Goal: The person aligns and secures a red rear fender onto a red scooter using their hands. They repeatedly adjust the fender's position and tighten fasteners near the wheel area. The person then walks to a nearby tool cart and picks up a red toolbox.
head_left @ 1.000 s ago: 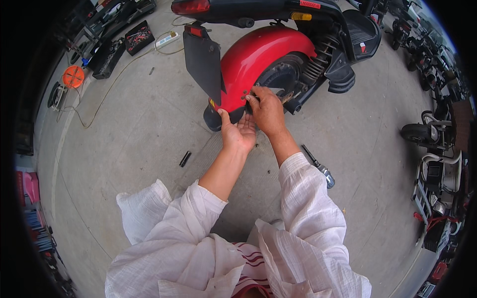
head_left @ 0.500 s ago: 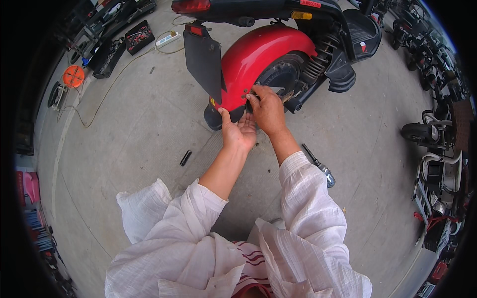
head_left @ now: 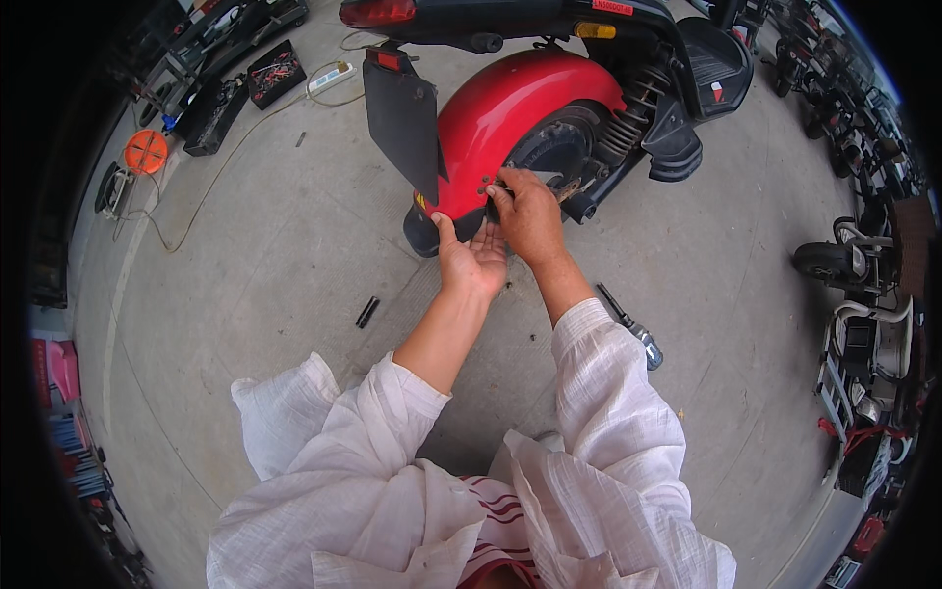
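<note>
A red rear fender (head_left: 520, 80) of a scooter curves over the wheel (head_left: 554, 147), with a black mudflap (head_left: 397, 118) at its left. My left hand (head_left: 468, 253) is palm up beneath the fender's lower end, thumb touching it, fingers loosely apart. My right hand (head_left: 523, 216) is closed at the fender's edge beside small fastener spots; what its fingertips hold is hidden. A short black cylindrical object (head_left: 368, 312) lies on the floor left of my forearms, and a long tool with a blue-grey body (head_left: 643, 344) lies to the right.
Black toolboxes (head_left: 277, 74), a white power strip (head_left: 331, 79), trailing cable and an orange round object (head_left: 145, 152) are at upper left. Parked two-wheelers (head_left: 834, 260) line the right rim. A shock absorber (head_left: 633, 113) and footrest (head_left: 672, 157) sit right of the wheel.
</note>
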{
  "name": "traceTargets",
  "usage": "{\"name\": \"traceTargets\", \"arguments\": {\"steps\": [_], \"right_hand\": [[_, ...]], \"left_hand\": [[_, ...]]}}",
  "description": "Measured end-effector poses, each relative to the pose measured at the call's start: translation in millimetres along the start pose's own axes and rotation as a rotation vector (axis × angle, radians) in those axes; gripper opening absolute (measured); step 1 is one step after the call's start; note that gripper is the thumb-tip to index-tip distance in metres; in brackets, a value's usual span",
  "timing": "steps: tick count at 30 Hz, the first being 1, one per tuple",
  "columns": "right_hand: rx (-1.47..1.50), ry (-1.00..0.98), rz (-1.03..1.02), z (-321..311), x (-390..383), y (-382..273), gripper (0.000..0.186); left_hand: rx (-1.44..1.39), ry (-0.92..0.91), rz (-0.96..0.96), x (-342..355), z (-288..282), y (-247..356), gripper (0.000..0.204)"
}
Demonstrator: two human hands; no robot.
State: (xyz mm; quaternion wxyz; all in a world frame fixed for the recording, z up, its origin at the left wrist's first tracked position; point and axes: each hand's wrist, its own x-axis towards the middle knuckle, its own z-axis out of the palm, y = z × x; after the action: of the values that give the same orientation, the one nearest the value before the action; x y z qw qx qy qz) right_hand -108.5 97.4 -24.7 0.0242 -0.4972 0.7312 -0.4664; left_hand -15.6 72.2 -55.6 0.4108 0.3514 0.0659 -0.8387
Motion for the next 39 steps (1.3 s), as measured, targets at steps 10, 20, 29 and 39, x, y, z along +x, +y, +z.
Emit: {"name": "traceTargets", "arguments": {"steps": [10,20,29,39], "right_hand": [[0.016,-0.003,-0.002,0.2,-0.3,0.4,0.023],[0.014,0.002,0.003,-0.4,-0.3,-0.8,0.022],[0.002,0.013,-0.018,0.4,-0.7,1.7,0.023],[-0.002,0.011,-0.009,1.8,-0.9,3.3,0.023]], "left_hand": [[0.000,0.003,0.001,-0.2,0.7,0.3,0.071],[-0.010,-0.001,0.004,2.7,-0.8,-0.9,0.065],[-0.018,0.020,-0.009,1.6,0.5,-0.9,0.064],[-0.021,0.000,-0.003,1.7,0.6,-0.8,0.062]]}}
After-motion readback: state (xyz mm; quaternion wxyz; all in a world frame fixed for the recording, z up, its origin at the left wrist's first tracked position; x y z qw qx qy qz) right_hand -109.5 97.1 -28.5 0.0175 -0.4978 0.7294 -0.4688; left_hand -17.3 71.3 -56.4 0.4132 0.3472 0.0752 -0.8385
